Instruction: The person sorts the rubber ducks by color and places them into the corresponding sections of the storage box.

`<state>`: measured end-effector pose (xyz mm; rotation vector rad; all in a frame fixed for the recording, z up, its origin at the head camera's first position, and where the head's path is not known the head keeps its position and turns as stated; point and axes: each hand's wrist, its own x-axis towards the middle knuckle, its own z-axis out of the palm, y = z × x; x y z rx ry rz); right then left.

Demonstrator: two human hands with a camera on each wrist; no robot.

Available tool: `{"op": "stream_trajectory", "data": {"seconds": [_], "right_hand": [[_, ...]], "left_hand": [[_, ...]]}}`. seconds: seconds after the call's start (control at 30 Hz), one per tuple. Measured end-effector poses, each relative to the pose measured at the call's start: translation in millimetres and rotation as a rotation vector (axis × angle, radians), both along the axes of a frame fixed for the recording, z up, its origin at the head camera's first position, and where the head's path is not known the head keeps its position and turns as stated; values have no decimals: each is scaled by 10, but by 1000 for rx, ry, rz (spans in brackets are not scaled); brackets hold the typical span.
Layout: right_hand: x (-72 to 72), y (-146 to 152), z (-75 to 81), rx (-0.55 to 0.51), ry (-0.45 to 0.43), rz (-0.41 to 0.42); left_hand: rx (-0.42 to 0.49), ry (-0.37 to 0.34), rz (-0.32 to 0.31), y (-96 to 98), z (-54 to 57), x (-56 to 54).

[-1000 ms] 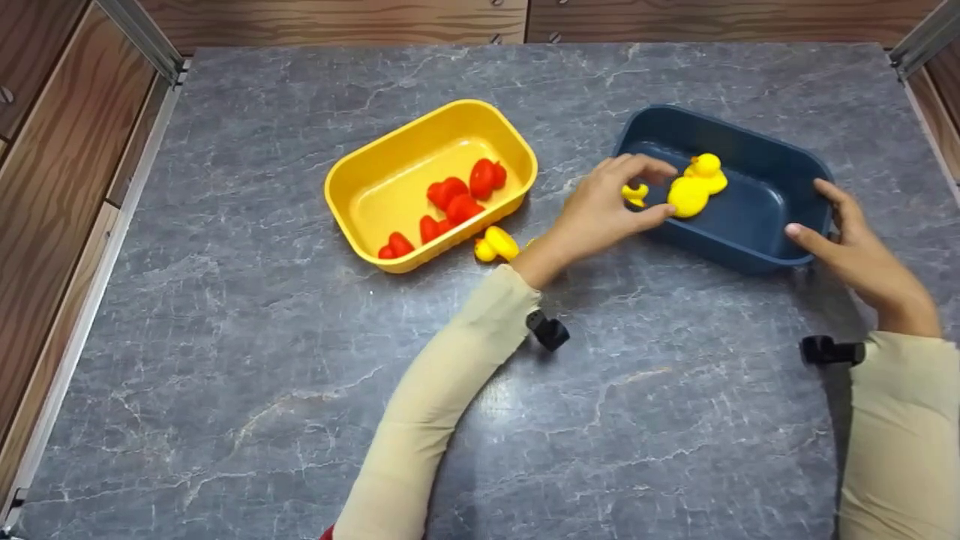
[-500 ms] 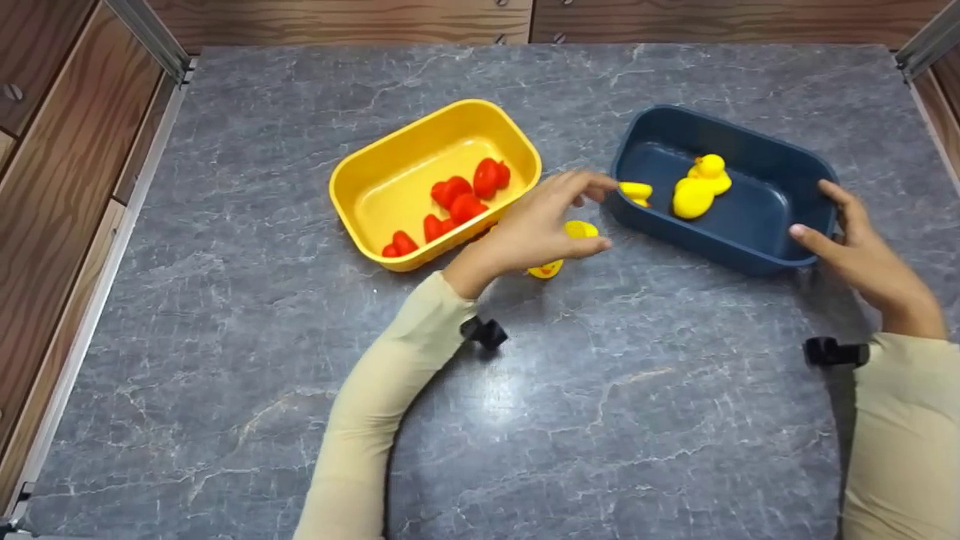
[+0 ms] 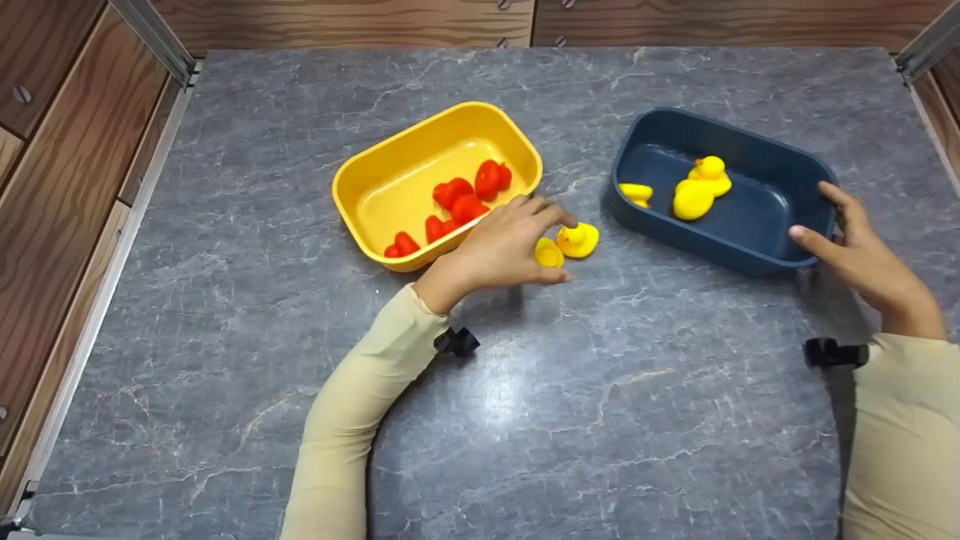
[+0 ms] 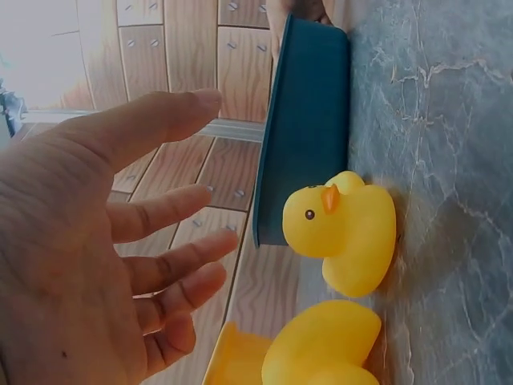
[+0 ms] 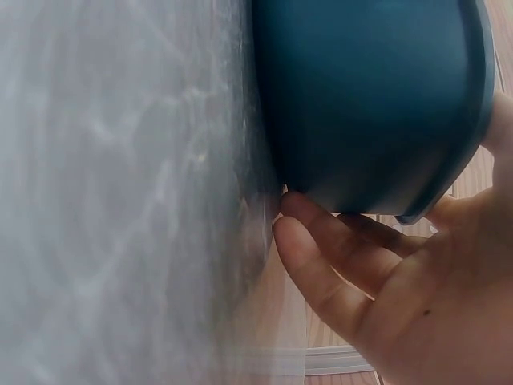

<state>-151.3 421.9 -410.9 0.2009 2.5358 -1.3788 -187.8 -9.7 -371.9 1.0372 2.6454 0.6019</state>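
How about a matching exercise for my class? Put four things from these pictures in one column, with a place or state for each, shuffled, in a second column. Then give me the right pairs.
Column 1
1. Red toys
2. Blue container
3. Left hand
4. Right hand

Column 2
A. Near two yellow ducks on the table, holding nothing
B. Inside the yellow container
C. Grips an end of a container, thumb over the rim
D. Has other ducks inside it

Right pairs: 1-B, 2-D, 3-A, 4-C
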Motion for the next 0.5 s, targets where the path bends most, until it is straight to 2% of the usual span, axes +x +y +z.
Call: {"op": "stream_trajectory", "data": {"seconds": [0.23,0.5], "right_hand": [[-11,-20,-3,11,6,-15],[-14,-14,0,30,-8,-12]], "left_hand": [[-63,-53,36,-4,-24,-19],[-134,-10,33,33,-70,-9]]}}
